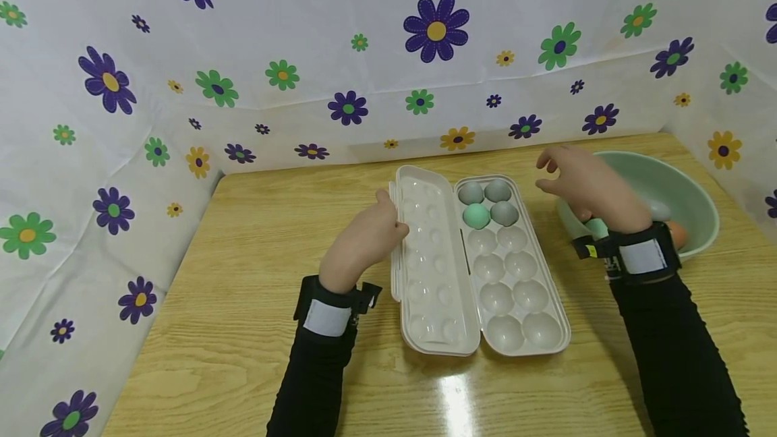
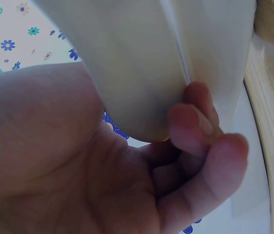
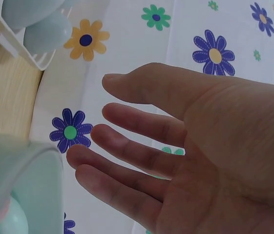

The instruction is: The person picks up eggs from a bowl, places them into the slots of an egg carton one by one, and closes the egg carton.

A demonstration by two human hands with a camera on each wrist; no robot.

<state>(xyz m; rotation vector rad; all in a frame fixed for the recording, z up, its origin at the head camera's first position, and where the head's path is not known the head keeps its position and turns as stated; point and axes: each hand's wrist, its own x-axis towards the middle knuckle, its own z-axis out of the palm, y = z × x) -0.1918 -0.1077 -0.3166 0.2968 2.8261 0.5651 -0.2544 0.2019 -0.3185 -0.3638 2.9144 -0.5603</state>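
A white plastic egg carton [image 1: 522, 265] lies open on the table, its hinged lid [image 1: 434, 268] folded out to the left. At its far end sit three grey-blue eggs [image 1: 498, 191] and one mint-green egg [image 1: 476, 216]. My left hand [image 1: 364, 241] holds the lid's left edge; in the left wrist view its fingers [image 2: 210, 161] curl at the lid, with the thumb hidden. My right hand [image 1: 595, 187] is over the left rim of a green bowl [image 1: 686, 187], right of the carton. Its fingers [image 3: 127, 146] are spread and loosely bent, holding nothing.
Inside the bowl are several eggs, among them an orange egg [image 1: 676, 235] and a pale grey egg [image 1: 658, 211], partly hidden by the right arm. The carton's nearer cups [image 1: 525, 295] hold no eggs. A flower-patterned cloth [image 1: 364, 39] hangs behind the wooden table [image 1: 255, 275].
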